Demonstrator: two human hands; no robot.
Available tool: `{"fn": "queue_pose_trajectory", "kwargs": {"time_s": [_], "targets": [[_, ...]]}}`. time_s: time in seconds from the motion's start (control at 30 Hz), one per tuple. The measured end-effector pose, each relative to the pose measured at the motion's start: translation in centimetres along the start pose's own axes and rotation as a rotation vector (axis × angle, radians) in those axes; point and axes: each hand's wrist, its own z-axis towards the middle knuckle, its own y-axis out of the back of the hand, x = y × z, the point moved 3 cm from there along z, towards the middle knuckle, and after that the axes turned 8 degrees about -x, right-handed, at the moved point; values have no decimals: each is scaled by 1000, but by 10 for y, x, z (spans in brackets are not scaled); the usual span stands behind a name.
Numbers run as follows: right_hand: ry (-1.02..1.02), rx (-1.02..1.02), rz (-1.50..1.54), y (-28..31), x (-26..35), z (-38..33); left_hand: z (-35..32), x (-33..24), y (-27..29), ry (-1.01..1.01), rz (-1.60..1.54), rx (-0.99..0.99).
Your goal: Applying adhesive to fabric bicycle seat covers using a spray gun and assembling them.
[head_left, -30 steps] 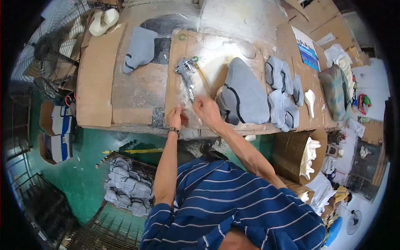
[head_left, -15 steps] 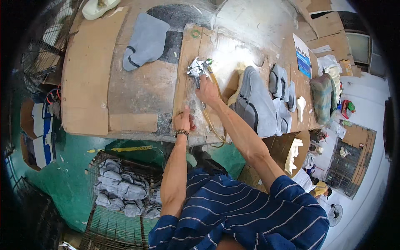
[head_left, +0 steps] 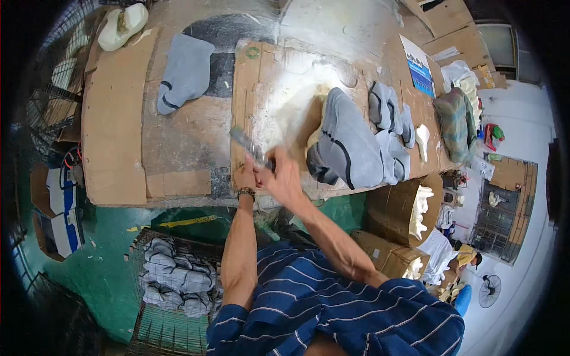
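My right hand is closed round a grey, elongated tool, smeared by motion so that its kind does not show clearly. Right beside it, near the table's front edge, my left hand rests low over a cardboard sheet. Its fingers look curled; what they hold, if anything, is hidden. White powdery overspray covers the sheet's middle. To the right of my hands stands a stack of grey moulded shapes with black lines. Another grey shape lies flat at the far left of the table.
Smaller grey pieces and a white piece lie on the right side. A cream form sits at the far left corner. Below the table, a wire rack holds grey pieces, and a cardboard box stands to the right.
My right hand has come back toward me, beside my left hand. The silver spray gun and its yellowish hose, seen earlier at that hand, are no longer clearly visible. The view has shifted slightly.
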Motion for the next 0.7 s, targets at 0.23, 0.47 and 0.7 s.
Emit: {"fn": "queue_pose_trajectory", "kwargs": {"time_s": [0.23,0.47,0.7], "targets": [[-207,172,363,112,-26,-113,-8,13,9,-254,2,-49],[269,72,225,282,-101,-182,-87,8,32,-515,-66,-22],[210,-236,405,400,-225,-264,-309,-6,-171,-1697,849,79]]}}
